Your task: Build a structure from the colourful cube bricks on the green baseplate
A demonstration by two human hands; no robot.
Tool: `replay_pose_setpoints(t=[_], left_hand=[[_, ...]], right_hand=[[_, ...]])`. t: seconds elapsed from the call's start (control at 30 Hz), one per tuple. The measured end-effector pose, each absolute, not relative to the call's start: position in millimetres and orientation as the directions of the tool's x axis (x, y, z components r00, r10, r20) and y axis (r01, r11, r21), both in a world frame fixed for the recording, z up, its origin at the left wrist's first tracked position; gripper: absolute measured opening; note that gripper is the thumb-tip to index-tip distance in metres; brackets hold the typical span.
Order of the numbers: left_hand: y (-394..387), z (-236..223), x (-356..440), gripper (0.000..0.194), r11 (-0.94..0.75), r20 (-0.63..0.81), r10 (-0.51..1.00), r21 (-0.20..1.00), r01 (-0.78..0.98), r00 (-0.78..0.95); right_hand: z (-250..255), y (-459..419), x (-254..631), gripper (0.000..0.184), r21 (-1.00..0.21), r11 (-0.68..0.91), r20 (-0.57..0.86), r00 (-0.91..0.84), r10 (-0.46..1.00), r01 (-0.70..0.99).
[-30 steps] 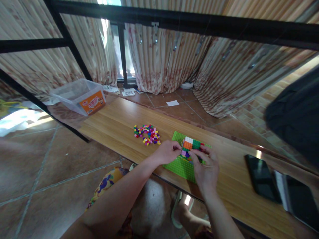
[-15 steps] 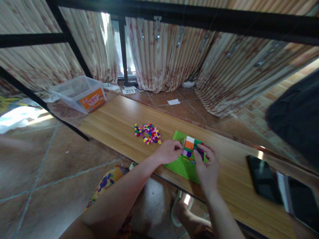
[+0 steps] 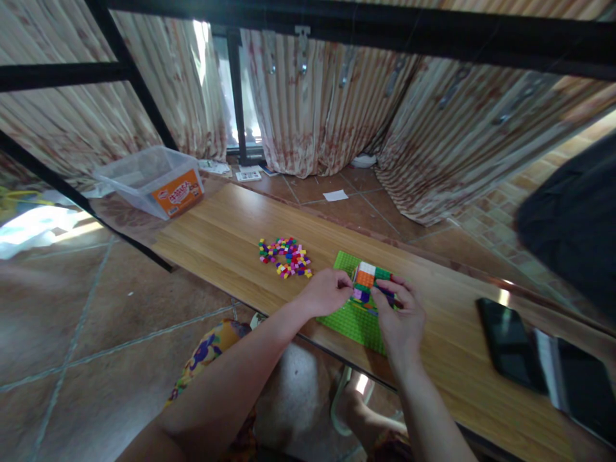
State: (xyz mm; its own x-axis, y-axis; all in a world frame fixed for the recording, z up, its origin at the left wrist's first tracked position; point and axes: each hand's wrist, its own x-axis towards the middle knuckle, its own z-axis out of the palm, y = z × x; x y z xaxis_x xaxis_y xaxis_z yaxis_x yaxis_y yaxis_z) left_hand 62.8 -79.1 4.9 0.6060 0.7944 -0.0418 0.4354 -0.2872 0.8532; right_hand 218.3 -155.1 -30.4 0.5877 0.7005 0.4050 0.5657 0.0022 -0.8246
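A green studded baseplate [image 3: 353,327] lies on the wooden table, carrying a low structure of toy bricks [image 3: 366,276] with white, orange, green and purple on it. At the structure's left side, my left hand [image 3: 328,292] is closed in a pinch; whatever sits between the fingertips is too small and covered to make out. My right hand [image 3: 402,316] rests at the structure's right side, its thumb and fingers curled against the bricks. That hand covers part of the structure and of the plate's right half. Left of the plate lies a pile of small loose bricks [image 3: 294,255] in mixed colours.
A clear plastic box [image 3: 139,183] with an orange label stands beyond the table's left end. Two dark phone-like devices [image 3: 511,345] lie on the right. Black metal bars [image 3: 308,22] cross overhead. A white paper [image 3: 335,196] lies on the tiled floor.
My right thumb and fingers have shifted slightly left along the bricks. My left hand keeps its pinch in nearly the same place.
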Motion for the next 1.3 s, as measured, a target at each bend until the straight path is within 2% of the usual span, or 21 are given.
replay_pose_setpoints(t=[0.5, 0.73, 1.17, 1.3], left_hand=[[-81, 6, 62, 0.019, -0.290, -0.025, 0.793, 0.864, 0.412, 0.609], [-82, 5, 63, 0.018, -0.277, -0.039, 0.802, 0.860, 0.429, 0.595], [-81, 12, 58, 0.020, -0.324, -0.029, 0.777, 0.838, 0.439, 0.629], [-69, 12, 37, 0.017, -0.363, 0.005, 0.829, 0.766, 0.531, 0.559]], right_hand=[[-34, -151, 221, 0.025, -0.880, 0.073, 0.390, 0.625, 0.676, 0.470], [-35, -142, 220, 0.024, -0.871, 0.017, 0.377, 0.647, 0.662, 0.490], [-34, -142, 221, 0.029, -0.860, 0.023, 0.395, 0.635, 0.664, 0.510], [-33, -146, 228, 0.035, -0.909, 0.003, 0.332, 0.718, 0.611, 0.417]])
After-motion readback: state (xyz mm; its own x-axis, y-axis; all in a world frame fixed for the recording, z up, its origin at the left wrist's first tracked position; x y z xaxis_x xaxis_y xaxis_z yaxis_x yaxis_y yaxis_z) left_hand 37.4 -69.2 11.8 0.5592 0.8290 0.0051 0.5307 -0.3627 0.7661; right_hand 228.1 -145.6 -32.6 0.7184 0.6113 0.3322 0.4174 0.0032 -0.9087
